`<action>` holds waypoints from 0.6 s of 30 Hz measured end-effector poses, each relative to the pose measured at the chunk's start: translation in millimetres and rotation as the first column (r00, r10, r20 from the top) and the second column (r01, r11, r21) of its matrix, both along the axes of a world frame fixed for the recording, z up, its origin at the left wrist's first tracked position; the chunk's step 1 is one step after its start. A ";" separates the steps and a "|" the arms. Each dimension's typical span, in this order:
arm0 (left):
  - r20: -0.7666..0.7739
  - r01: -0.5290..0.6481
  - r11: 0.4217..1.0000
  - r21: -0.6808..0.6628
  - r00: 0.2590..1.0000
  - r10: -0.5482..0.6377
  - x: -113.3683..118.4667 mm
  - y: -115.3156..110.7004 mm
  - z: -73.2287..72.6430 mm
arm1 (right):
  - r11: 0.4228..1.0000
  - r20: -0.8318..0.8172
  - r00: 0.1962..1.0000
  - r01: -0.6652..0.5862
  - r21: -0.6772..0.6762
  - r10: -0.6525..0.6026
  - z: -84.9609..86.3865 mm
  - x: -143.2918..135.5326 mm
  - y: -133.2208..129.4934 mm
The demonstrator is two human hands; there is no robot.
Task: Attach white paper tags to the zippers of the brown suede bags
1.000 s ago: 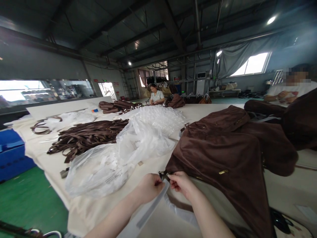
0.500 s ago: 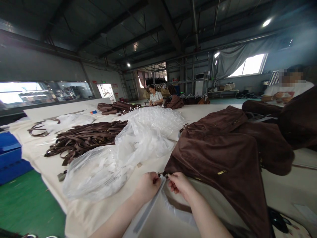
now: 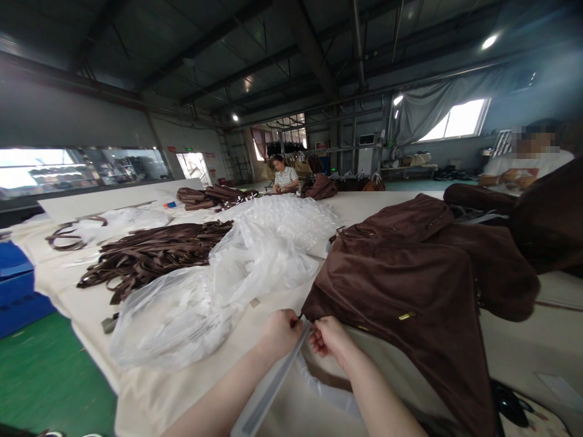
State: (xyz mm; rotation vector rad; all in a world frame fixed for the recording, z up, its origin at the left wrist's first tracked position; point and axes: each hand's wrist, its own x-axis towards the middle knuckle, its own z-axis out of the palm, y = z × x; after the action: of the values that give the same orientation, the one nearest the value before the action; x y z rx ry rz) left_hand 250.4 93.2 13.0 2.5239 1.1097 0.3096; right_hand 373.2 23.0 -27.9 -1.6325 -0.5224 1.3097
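The left arm (image 3: 218, 388) and right arm (image 3: 382, 394) reach forward, bare, converging. The left hand (image 3: 282, 332) is curled in a loose fist; the right hand (image 3: 331, 337), just beside it, pinches with thumb and forefinger, remaining fingers bent.

From my end, I saw the left hand (image 3: 283, 332) and right hand (image 3: 331, 337) at lower centre, fingers pinched at the corner of a brown bag (image 3: 396, 285) that filled the right of the frame. A white strip (image 3: 276, 383) ran down between the forearms. At centre left I had a clear plastic bag (image 3: 177, 321) on the table (image 3: 146, 394), with a heap of brown straps (image 3: 159, 252) behind it. One person in a striped top (image 3: 286, 178) sat near upper centre; another in white (image 3: 540, 169) was at upper right.
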 end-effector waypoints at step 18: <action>0.084 0.144 0.976 -0.164 0.988 -0.132 2.2 12.2 -15.7 | 0.998 -0.033 0.999 -0.008 0.069 0.010 6.8 1.6 -6.6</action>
State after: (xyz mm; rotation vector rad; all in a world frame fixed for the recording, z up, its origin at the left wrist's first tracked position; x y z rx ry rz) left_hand 252.6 105.4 -2.7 2.4042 0.8885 0.2556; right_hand 374.7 16.5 -21.1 -1.5508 -0.5500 1.3089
